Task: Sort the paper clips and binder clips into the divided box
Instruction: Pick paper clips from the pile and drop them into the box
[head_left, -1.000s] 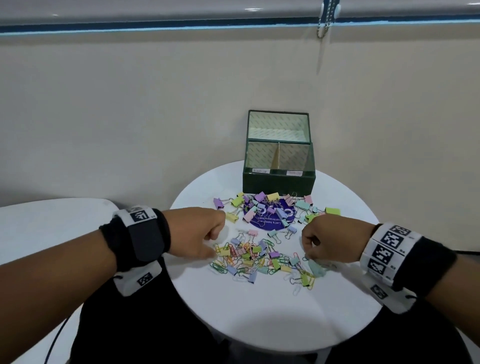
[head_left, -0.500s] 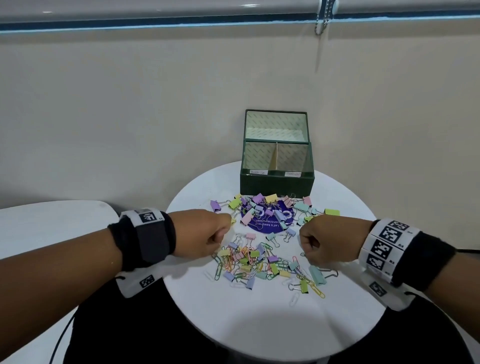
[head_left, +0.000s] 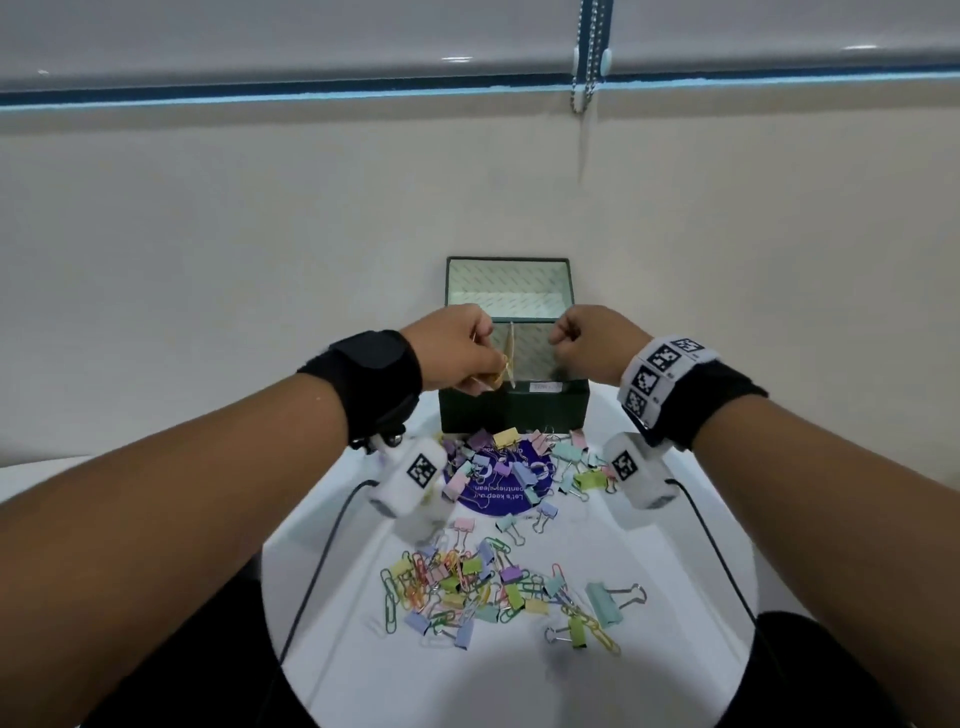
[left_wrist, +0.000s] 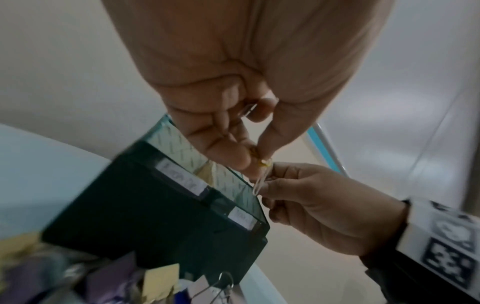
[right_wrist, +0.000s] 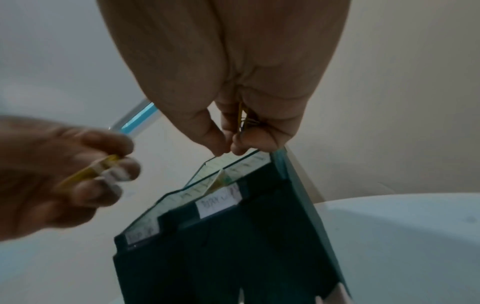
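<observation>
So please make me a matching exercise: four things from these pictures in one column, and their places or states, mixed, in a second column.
Things:
1. left hand
2. right hand
3. green divided box
4. mint binder clip

Places or states:
A. lies on the white round table, near the person
B. stands open at the table's far edge
C. pinches yellow paper clips over the left compartment
D. holds clips over the right compartment

Pairs: 1-C, 2-D, 3-B, 4-A

Soft, even indoor light, slightly dim. Faint shadows under clips on round white table (head_left: 649, 675). Head view bowed at edges. Wrist views motion-blurred, noisy; near palms out of focus.
</observation>
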